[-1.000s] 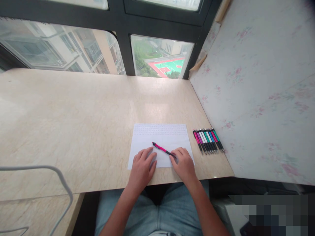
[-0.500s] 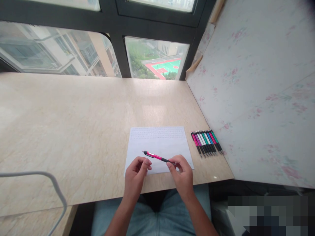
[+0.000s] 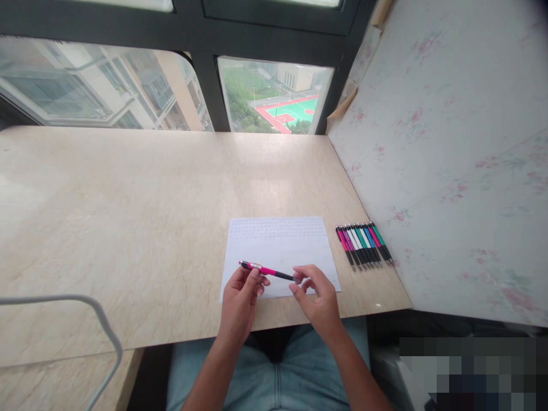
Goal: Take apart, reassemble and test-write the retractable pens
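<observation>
A pink and black pen [image 3: 269,271] is held in the air over a white sheet of paper [image 3: 278,251], its black grip and tip pointing right. My left hand [image 3: 238,299] pinches its pink barrel near the clip end between thumb and fingers. Around the tip, my right hand [image 3: 320,299] has its thumb and fingers curved and apart; whether a fingertip touches the pen is hard to see. Rows of small handwriting cover the top of the sheet.
Several pens [image 3: 362,245] in pink, purple, white, green and blue lie side by side right of the paper, near the floral wall [image 3: 449,171]. A grey cable [image 3: 96,314] arches at the lower left of the marble-look desktop [image 3: 128,228]. Windows stand behind.
My left hand has closed on the pen's barrel, where it was apart before. My right fingers have loosened from the grip end. The pen has shifted slightly left.
</observation>
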Available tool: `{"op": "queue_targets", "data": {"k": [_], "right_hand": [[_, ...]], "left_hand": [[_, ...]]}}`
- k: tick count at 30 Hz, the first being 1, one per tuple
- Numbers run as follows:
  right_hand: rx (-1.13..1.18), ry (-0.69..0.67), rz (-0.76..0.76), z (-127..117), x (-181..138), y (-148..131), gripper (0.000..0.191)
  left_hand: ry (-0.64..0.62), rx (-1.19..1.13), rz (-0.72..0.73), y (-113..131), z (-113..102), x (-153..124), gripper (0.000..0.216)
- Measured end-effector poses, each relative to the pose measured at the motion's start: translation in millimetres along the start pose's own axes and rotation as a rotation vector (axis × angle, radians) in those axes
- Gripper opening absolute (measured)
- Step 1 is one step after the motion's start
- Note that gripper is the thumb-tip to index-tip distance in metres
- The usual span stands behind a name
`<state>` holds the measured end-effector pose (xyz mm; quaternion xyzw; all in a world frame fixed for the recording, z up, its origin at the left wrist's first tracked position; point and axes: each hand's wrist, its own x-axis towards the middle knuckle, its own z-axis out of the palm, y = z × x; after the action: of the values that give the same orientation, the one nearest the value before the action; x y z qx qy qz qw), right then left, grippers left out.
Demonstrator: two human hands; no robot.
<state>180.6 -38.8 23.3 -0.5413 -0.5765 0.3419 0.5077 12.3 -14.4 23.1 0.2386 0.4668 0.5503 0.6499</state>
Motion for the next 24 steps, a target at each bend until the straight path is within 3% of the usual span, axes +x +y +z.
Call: {"op": "queue_targets", "data": {"k": [6,12,17,21,24], "right_hand": [[-0.094,-0.046,0.023,-3,1,6,0.011],[-0.143,-0.076,-0.005,1,2,7,0.015],[-0.197,-0.152,-0.018,3,1,3,0.02],[-0.225,-0.248,0.009,7,-3,-3,0.013],[-0.275,-0.275,-0.022,12,-4,-7,0.012]], "left_hand": [[0.019,0.014,0.0,-6,-3,1,0.019],[-0.022,0.016,0.025,-8,-6,0,0.024],[0.003,0.128,0.09,-6,-7,2,0.038],[0.048,0.257,0.186,-3,-6,0,0.059],[0.061,0.339,0.217,-4,-3,-2,0.059]]}}
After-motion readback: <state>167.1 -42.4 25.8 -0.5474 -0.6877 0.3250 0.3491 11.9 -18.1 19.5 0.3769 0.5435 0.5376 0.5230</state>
